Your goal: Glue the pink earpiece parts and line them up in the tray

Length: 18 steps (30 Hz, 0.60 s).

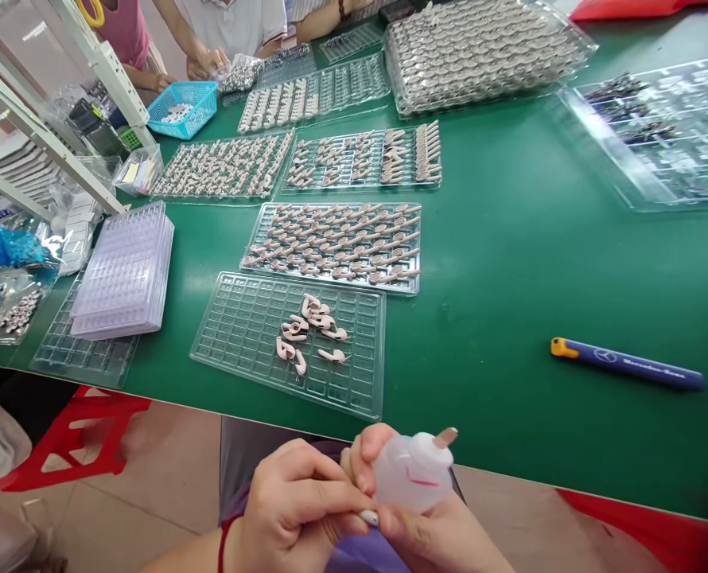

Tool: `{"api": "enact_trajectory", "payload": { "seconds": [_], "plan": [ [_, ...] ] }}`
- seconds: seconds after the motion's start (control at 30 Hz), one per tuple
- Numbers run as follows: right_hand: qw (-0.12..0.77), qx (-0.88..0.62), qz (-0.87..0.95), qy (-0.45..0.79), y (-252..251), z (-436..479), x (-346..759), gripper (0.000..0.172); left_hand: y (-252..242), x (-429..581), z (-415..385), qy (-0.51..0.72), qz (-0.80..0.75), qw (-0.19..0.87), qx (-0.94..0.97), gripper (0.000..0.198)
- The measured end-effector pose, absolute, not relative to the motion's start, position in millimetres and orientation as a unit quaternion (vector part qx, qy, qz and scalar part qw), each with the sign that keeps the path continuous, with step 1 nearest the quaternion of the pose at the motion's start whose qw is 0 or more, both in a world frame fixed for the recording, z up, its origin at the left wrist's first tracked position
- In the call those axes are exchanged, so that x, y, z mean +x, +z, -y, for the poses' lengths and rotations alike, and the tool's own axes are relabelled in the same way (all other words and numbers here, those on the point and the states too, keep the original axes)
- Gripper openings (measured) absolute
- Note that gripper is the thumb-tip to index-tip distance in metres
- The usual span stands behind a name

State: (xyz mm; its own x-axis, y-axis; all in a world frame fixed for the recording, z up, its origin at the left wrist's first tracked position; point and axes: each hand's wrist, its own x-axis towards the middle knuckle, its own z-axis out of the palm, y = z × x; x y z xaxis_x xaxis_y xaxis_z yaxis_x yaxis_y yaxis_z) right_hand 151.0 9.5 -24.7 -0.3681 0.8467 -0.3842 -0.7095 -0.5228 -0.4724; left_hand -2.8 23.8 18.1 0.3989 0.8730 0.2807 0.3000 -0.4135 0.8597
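Low in the view, my left hand (306,497), with a red cord at the wrist, pinches a small whitish earbud piece (369,518). Most of the piece is hidden by the fingertips. My right hand (443,537) is wrapped round a translucent white squeeze bottle (410,481) with a short tan tip pointing up and right. Its thumb touches or nearly touches the earbud piece. Just beyond the hands, a clear tray (235,342) carries a loose group of pale earbud shells (321,318), some with thin wires.
Filled trays of earbud parts (336,243) stand farther back on the green table (497,263). A blue pen-shaped tool (628,364) lies right. Stacked trays (124,270) and a metal rack (100,72) are left. People work at the far side near a blue basket (202,115).
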Motion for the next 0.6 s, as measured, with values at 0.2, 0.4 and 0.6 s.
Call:
{"api": "enact_trajectory", "payload": {
  "seconds": [0.2, 0.4, 0.6],
  "plan": [
    [0.492, -0.276, 0.105, 0.819, -27.7, -7.5, 151.6, 0.04, 16.9, -2.2, -22.7, 0.383, -0.395, 0.357, 0.755, 0.021],
    [0.49, -0.236, 0.161, 0.823, -38.5, -8.4, 158.4, 0.034, 15.1, -3.0, -23.5, 0.388, -0.383, 0.351, 0.762, 0.017],
    [0.508, -0.342, 0.141, 0.778, -22.8, -11.9, 155.5, 0.039, 13.2, -2.6, -26.3, 0.395, -0.385, 0.345, 0.759, 0.016]
  ]
}}
